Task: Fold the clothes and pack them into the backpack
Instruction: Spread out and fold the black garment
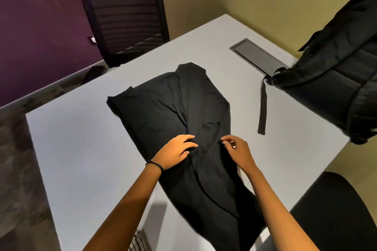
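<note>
white tabletop (81, 149): black garment (173, 108), left hand (175, 152) flat on it, right hand (237, 150) pinching its fabric; black backpack (336, 67) far right.

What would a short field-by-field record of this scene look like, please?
surface: white table
clothing: black garment, partly folded on the table, near end over the edge
left hand: rests on the garment's middle
right hand: pinches the cloth beside it
bag: black backpack at the table's right, apart from the garment, strap lying loose
packed: garment not yet in the backpack

dim warm light, soft shadows, wide-angle edge distortion
</note>
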